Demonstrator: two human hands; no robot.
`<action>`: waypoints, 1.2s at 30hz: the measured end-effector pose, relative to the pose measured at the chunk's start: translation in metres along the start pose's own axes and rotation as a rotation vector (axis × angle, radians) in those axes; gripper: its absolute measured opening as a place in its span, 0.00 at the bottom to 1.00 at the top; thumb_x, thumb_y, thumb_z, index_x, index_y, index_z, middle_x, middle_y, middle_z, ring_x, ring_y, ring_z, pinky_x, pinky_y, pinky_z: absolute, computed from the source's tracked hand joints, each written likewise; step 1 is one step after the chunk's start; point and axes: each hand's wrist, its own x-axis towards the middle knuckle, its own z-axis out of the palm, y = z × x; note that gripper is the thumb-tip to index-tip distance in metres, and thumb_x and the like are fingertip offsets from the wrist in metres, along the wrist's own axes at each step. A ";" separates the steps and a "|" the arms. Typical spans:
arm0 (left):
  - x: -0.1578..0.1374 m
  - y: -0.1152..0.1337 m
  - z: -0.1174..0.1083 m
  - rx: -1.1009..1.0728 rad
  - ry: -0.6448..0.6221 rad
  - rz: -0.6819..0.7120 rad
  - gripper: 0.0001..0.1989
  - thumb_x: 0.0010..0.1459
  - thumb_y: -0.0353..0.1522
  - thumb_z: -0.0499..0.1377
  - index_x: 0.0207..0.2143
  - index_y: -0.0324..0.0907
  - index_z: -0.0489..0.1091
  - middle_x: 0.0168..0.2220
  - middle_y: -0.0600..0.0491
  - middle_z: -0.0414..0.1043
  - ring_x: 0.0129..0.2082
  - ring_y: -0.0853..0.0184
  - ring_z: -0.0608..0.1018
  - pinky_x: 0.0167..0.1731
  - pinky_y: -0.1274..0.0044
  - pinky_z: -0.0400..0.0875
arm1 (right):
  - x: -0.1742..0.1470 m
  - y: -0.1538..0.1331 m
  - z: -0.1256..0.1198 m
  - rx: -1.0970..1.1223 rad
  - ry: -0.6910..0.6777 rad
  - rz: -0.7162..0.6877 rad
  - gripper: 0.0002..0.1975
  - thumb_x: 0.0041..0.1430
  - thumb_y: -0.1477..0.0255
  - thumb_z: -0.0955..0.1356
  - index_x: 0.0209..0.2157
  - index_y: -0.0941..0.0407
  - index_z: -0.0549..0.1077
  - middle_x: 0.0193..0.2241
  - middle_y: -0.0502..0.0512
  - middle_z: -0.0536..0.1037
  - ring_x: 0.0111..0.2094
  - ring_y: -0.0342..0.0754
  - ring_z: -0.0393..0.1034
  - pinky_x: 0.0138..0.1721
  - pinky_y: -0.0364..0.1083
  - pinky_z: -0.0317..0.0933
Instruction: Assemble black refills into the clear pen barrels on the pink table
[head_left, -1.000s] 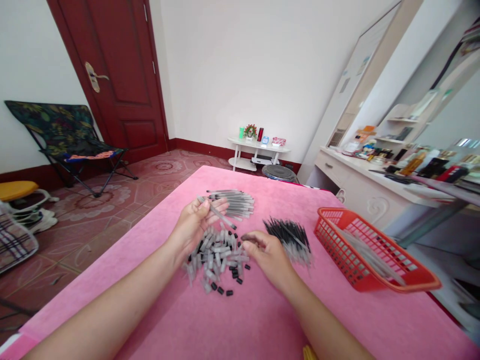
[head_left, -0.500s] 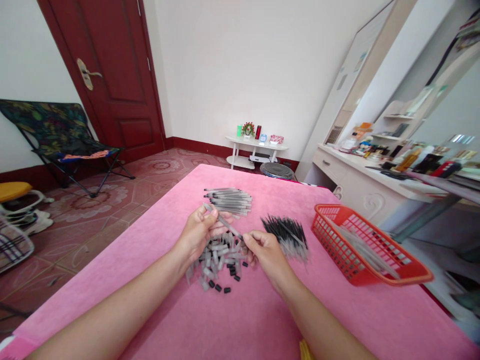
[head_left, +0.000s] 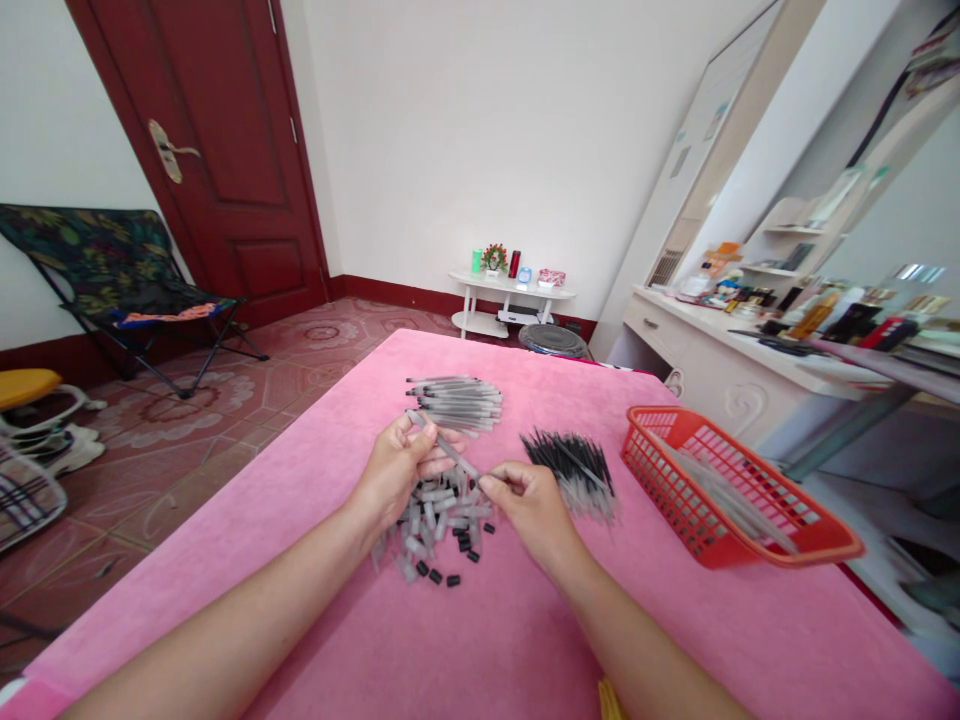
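Between my two hands a translucent grey pen (head_left: 451,449) slants down to the right. My left hand (head_left: 397,462) is closed around its upper part, thumb on top. The fingertips of my right hand (head_left: 525,490) pinch its lower end, where a small dark part is mostly hidden. Under the hands lies a heap of clear pen caps (head_left: 427,520), with several short black plugs (head_left: 452,580) along its near edge. Beyond them a row of grey pens (head_left: 459,402) lies side by side. Right of my right hand is a pile of black-tipped refills (head_left: 574,470).
A red plastic basket (head_left: 667,490) holding long clear tubes stands at the right of the pink-covered table (head_left: 360,640). Something yellow (head_left: 611,700) shows at the near edge. Past the table are a dressing table (head_left: 697,345), a folding chair (head_left: 150,290) and a low white stand (head_left: 480,285).
Both hands keep hold of the pen in nearly the same place. My right fingers have shifted slightly at its lower end. The view has moved a little.
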 end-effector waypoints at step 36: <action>0.001 -0.010 -0.003 0.029 0.035 -0.014 0.14 0.50 0.35 0.61 0.36 0.40 0.62 0.31 0.50 0.75 0.31 0.64 0.79 0.29 0.76 0.74 | 0.000 0.019 0.003 -0.277 0.081 -0.002 0.05 0.45 0.69 0.69 0.26 0.56 0.74 0.21 0.49 0.74 0.22 0.42 0.63 0.23 0.40 0.52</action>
